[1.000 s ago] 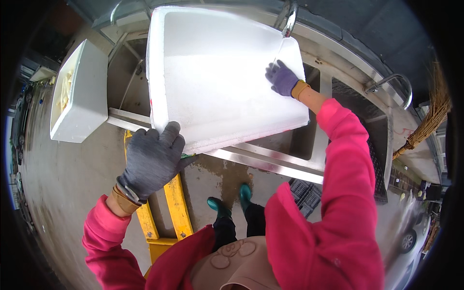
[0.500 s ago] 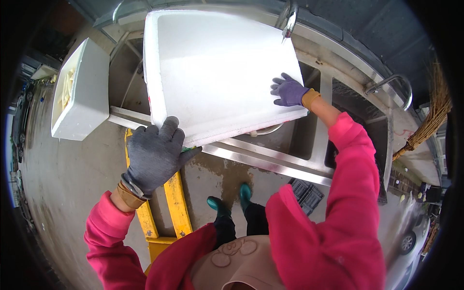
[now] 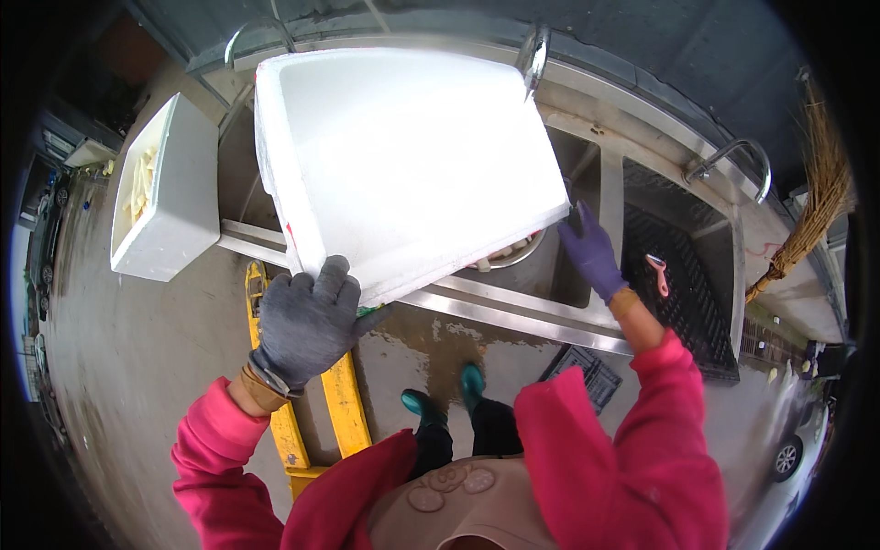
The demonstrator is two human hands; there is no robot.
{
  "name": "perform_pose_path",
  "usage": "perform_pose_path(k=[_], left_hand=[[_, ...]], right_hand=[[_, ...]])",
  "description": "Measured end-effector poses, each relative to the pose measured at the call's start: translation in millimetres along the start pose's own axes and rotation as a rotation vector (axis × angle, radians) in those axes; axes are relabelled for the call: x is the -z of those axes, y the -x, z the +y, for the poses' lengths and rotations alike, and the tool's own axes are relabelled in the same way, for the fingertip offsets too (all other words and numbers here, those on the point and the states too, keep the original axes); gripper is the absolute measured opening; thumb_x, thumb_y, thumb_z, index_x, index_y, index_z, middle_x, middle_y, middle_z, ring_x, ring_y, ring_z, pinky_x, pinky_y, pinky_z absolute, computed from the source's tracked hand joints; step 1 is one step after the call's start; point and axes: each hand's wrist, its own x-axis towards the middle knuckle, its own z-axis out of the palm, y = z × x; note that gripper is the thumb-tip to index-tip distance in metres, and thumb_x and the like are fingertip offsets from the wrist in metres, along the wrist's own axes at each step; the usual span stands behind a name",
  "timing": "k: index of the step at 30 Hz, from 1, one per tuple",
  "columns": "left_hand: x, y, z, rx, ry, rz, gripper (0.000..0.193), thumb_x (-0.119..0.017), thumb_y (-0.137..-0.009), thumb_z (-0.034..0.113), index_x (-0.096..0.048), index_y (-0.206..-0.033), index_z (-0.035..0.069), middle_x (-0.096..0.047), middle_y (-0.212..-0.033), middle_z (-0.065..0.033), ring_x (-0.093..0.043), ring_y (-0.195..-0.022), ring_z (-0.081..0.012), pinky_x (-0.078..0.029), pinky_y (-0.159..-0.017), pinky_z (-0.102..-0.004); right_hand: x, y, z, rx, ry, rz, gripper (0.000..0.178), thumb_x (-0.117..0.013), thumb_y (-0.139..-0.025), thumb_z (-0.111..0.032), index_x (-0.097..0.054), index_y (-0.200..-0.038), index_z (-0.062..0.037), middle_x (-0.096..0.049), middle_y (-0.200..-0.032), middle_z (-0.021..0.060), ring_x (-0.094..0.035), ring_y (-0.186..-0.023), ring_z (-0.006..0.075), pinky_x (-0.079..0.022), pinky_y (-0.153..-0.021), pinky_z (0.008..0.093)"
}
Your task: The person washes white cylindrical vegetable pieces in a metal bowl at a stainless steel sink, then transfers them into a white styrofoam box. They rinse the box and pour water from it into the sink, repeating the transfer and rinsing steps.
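Note:
A big white foam box (image 3: 417, 174), its pale inside showing, lies tilted across the steel sink. My left hand (image 3: 312, 321), in a grey glove, grips its near left corner with fingers over the rim and thumb along the outer side. My right hand (image 3: 594, 255), in a purple glove, is just off the box's near right corner above the sink basin, fingers stretched out and holding nothing. Under the box's near edge shows part of a round metal bowl (image 3: 513, 255) with pale pieces in it; the rest is hidden.
Another white foam box (image 3: 188, 197) with pale strips inside stands at the left. A pink-handled peeler (image 3: 658, 275) lies on black ridged matting (image 3: 683, 316) at the right. Curved taps (image 3: 534, 60) rise behind the sink. A yellow pallet jack (image 3: 344, 399) and a dark crate (image 3: 587, 371) are below.
My right hand has come off the inside of the foam box and moved right and down, past its edge. The box sits slightly lower in view. The peeler now shows.

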Motion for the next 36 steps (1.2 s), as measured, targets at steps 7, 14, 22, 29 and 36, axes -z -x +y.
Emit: perform_pose_path(k=[7, 14, 22, 29, 36], left_hand=[[12, 7, 29, 0.059, -0.011, 0.038, 0.052, -0.078, -0.067, 0.052, -0.064, -0.079, 0.004, -0.062, -0.095, -0.0108, -0.056, -0.053, -0.0169, -0.043, -0.049, -0.0307], [24, 2, 72, -0.061, 0.127, -0.025, 0.049, -0.074, -0.073, 0.044, -0.063, -0.097, 0.002, -0.06, -0.103, -0.0146, -0.058, -0.056, -0.018, -0.046, -0.052, -0.0305], [72, -10, -5, -0.131, 0.211, 0.16, 0.058, -0.078, -0.074, 0.023, -0.056, -0.127, 0.011, -0.047, -0.142, -0.0129, -0.062, -0.098, -0.026, -0.052, -0.08, -0.0363], [57, -63, -111, -0.119, -0.282, 0.082, 0.074, -0.068, -0.079, 0.012, -0.036, -0.145, 0.015, -0.03, -0.153, -0.011, -0.034, -0.138, -0.0287, -0.031, -0.114, -0.0412], [5, -137, -109, -0.326, -0.133, 0.033, 0.085, -0.074, -0.08, 0.027, -0.027, -0.149, 0.012, -0.029, -0.152, -0.0151, -0.032, -0.139, -0.0327, -0.029, -0.115, -0.0433]], right_hand=[[-12, 28, -71, -0.791, -1.376, -0.719, 0.071, -0.061, -0.089, -0.052, -0.036, -0.137, -0.0059, -0.045, -0.134, 0.021, -0.05, -0.122, 0.0323, -0.044, -0.098, 0.054], [-45, 32, -125, -0.565, -1.407, -0.578, 0.066, -0.063, -0.086, -0.033, -0.036, -0.138, -0.0038, -0.05, -0.129, 0.018, -0.053, -0.114, 0.0323, -0.044, -0.098, 0.051], [-28, -12, -81, -0.525, -1.285, -0.532, 0.059, -0.064, -0.082, -0.022, -0.042, -0.13, 0.0044, -0.055, -0.12, 0.0201, -0.059, -0.108, 0.0316, -0.05, -0.093, 0.0435], [-4, -46, -62, -0.42, -1.077, -0.518, 0.046, -0.064, -0.082, -0.021, -0.057, -0.118, 0.0071, -0.066, -0.101, 0.0172, -0.066, -0.092, 0.0259, -0.052, -0.088, 0.0347], [-1, -84, -41, -0.279, -0.949, -0.56, 0.04, -0.062, -0.084, -0.025, -0.062, -0.113, 0.0029, -0.066, -0.099, 0.0121, -0.065, -0.086, 0.02, -0.051, -0.08, 0.0295]])
